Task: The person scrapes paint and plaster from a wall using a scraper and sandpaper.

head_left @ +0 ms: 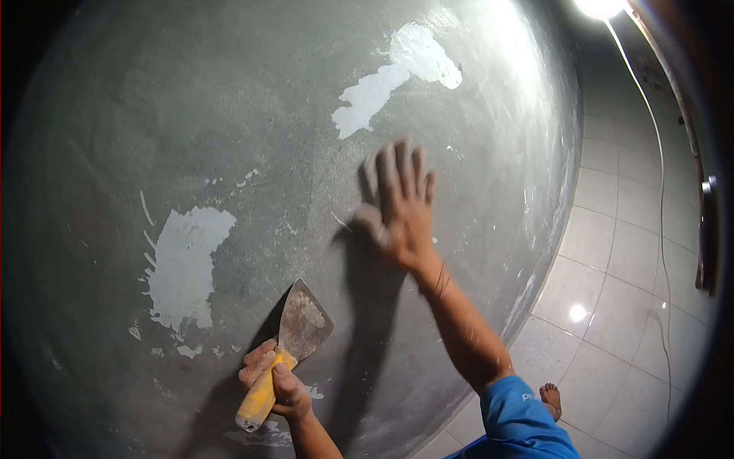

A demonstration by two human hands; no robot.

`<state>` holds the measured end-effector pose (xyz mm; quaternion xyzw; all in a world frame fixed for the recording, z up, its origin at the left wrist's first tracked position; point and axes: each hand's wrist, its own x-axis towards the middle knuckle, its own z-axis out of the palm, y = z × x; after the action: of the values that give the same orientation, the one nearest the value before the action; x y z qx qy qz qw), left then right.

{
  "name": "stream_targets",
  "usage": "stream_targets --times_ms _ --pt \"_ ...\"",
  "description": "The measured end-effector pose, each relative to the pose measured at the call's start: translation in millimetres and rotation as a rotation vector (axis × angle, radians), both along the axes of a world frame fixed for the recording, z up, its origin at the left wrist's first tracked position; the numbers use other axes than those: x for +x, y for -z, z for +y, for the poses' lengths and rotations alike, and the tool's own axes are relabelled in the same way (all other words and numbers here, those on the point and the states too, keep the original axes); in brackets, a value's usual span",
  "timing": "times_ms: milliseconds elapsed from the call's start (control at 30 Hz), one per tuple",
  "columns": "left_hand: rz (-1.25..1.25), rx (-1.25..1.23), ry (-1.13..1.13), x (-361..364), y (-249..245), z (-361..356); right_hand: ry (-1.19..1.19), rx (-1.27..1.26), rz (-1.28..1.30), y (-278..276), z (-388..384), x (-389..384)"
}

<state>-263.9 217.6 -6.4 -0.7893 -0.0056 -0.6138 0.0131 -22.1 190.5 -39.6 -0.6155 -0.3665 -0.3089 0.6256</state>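
Around the yellow handle (261, 394) of the putty knife (287, 356), the left hand (289, 394) is closed, fingers wrapped on one side, thumb pressed near the neck on the other. Putty knife is the reference for all positions below. It is held tilted, blade (304, 320) uppermost, in front of a grey wall (290, 145); pale residue on the blade face. Contact between blade and wall: cannot tell.

Above and to the right of the putty knife: right hand (401, 214), palm toward the wall, fingers slightly spread, thumb held out from them. Fingers blurred and dusty; cannot tell whether the palm presses on the surface. Dark thin bands (440, 283) at that wrist.

Left of the putty knife and a little higher: one pale patch (183, 264) on the wall, ragged edges, small flecks beneath it. Well above the putty knife, to the right: second pale patch (424, 53), elongated, slanting.

Lower right of the putty knife: blue sleeve (524, 417), with a bare foot (550, 398) just beside it. Farther right: tiled floor (600, 252) showing a bright reflection, a white cable (655, 126) and, far above, a lit lamp (600, 6).
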Motion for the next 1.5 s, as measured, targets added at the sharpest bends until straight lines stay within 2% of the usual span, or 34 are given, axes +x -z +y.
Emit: stream_targets --times_ms 67,100,167,233,300,400,433,500,600,633,767,800,833,900,933,1000,1100,1133,1167,1233,1300,1333,1367,1433,1500 --pt "0.001 -0.020 -0.013 0 5 -3 0.029 0.046 0.145 -2 -3 12" --pt "-0.012 -0.020 -0.001 7 3 1 -0.004 -0.076 0.171 37 5 -23" --pt "-0.008 -0.011 0.015 6 3 5 -0.105 0.015 0.136 114 19 -111" --pt "-0.003 -0.017 0.028 10 4 7 -0.120 -0.079 0.041 88 5 -74" --pt "0.025 0.009 0.040 15 2 7 -0.011 -0.087 0.041 31 -3 7" --pt "0.001 -0.008 -0.010 27 9 2 0.054 0.038 0.221 30 -1 37" --pt "0.010 -0.003 -0.003 27 7 0 0.012 -0.076 0.216 56 1 -1" --pt "0.033 0.027 -0.009 24 5 -3 -0.070 0.089 0.181 107 18 -88" --pt "0.030 -0.007 -0.029 24 3 -2 -0.012 -0.055 0.071 43 -1 9" --pt "0.030 -0.018 -0.022 28 2 -2 0.056 -0.027 0.131 17 -5 52" --pt "0.046 0.046 -0.057 36 4 -13 0.071 -0.154 0.237 58 5 8" --pt "0.066 0.036 -0.055 35 5 -14 -0.019 -0.104 0.174 91 11 -45" --pt "0.083 0.018 -0.054 37 7 -16 -0.109 -0.063 0.107 90 -8 -79" --pt "0.089 0.021 -0.065 40 6 -13 -0.084 -0.077 0.090 79 -3 -38" --pt "0.091 0.027 -0.086 41 6 -10 -0.070 -0.089 0.068 55 -6 -1" --pt "0.073 0.046 -0.088 35 7 -6 0.160 0.042 0.252 12 -5 64" --pt "0.044 0.046 -0.091 23 8 -8 0.095 -0.028 0.236 61 3 17" --pt "0.034 0.042 -0.087 21 6 -10 -0.007 -0.087 0.244 76 -1 -38" --pt "0.021 0.045 -0.082 21 6 -10 -0.156 -0.032 0.264 103 26 -90" --pt "-0.015 0.056 -0.129 15 3 -8 -0.168 -0.088 -0.023 67 1 -79" --pt "-0.014 0.112 -0.178 12 -5 -12 -0.126 -0.065 -0.070 10 -13 -7" --pt "-0.018 0.135 -0.207 7 -8 -9 -0.031 0.007 -0.013 -8 -9 28" --pt "0.003 0.146 -0.251 -3 -10 -11 -0.043 0.002 -0.001 0 -8 17" --pt "-0.063 0.117 -0.182 -2 -9 -4 -0.006 -0.009 0.096 24 -2 -11" --pt "-0.108 -0.003 -0.113 -7 -3 -5 -0.200 -0.086 0.159 110 2 -98"
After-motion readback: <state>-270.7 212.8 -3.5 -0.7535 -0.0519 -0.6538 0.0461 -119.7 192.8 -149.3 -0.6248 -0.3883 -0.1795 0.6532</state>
